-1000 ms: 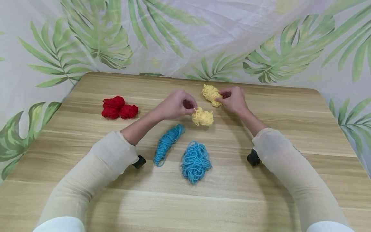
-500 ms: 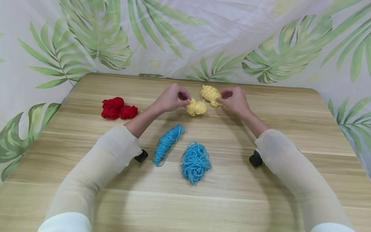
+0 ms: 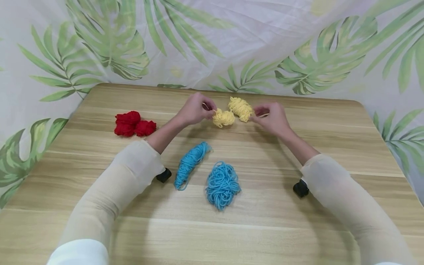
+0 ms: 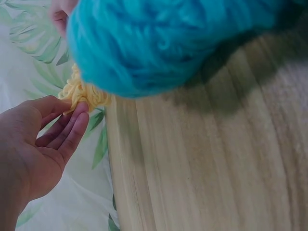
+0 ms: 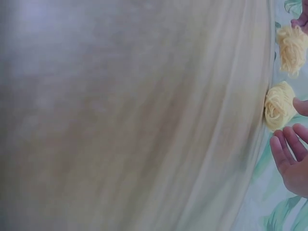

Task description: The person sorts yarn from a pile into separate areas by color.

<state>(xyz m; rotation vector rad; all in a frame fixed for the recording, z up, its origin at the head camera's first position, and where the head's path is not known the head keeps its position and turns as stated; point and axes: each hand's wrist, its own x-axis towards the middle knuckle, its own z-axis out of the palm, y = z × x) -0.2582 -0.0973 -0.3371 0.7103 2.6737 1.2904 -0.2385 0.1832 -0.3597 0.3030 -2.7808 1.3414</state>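
Observation:
Two small bundles of yellow yarn lie close together near the far edge of the table in the head view. My left hand [image 3: 197, 109] pinches the left end of the nearer yellow yarn bundle [image 3: 223, 118] between thumb and fingertips; the left wrist view shows this pinch too. Just right of the farther yellow yarn bundle [image 3: 240, 108] is my right hand [image 3: 272, 117]. In the right wrist view its fingers [image 5: 290, 144] are extended and the thumb stands apart from them, beside that bundle. Whether the fingertips still touch the yarn is hard to tell.
A red yarn cluster [image 3: 134, 124] lies at the left of the wooden table [image 3: 251, 235]. Nearer me are a long blue yarn bundle [image 3: 191, 165] and a rounder blue yarn bundle [image 3: 222, 185]. A leaf-print cloth [image 3: 192, 40] hangs behind the table.
My left hand has carried its yellow yarn bundle away from me, close to the other one. My right hand has loosened its hold on the farther bundle and shifted slightly right.

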